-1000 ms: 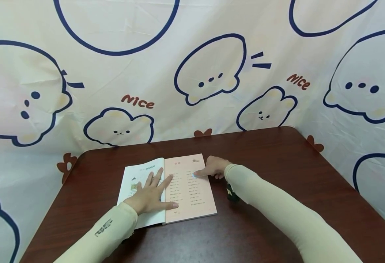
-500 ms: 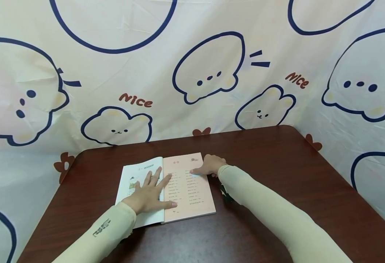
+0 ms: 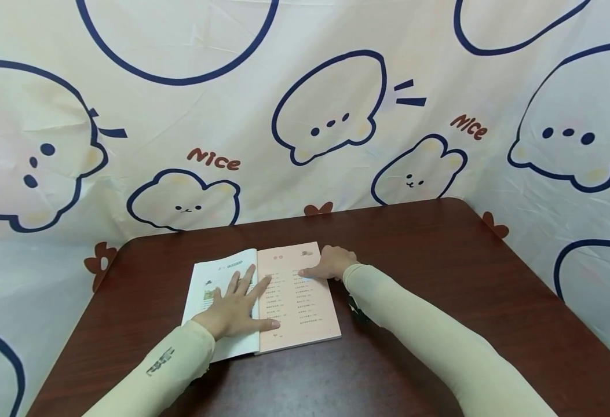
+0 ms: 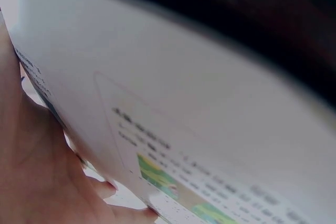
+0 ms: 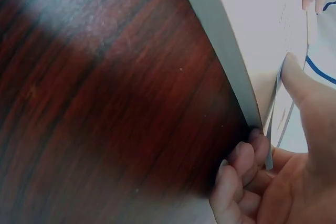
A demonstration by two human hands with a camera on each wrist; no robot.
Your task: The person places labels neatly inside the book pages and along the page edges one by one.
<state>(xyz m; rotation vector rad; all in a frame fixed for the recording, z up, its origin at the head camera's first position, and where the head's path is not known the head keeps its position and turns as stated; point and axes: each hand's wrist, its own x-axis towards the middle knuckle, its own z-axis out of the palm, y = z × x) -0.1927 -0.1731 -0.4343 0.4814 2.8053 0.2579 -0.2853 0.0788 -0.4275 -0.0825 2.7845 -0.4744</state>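
An open book (image 3: 315,301) lies on the table, with a white left page and a pink right page printed in columns. My left hand (image 3: 234,310) rests across the fold, fingers spread and straight over both pages. In the left wrist view, the hand (image 4: 47,166) lies beside the white page, which has a green picture. At the book's right edge, my right hand (image 3: 333,263) has its thumb on the pink page. The right wrist view shows a thin, pale, blue-edged slip (image 5: 270,156) between its thumb and curled fingers; its kind is unclear.
The dark brown wooden table (image 3: 404,243) extends around the book. Behind it and along the sides hangs a pale cloth (image 3: 263,191) with cartoon outlines and the word "Nice". Light sleeves cover both forearms.
My right hand has shifted slightly left, its thumb farther over the pink page, and its fingers are less visible. My left hand stays in place on the book. The head view has shifted a little.
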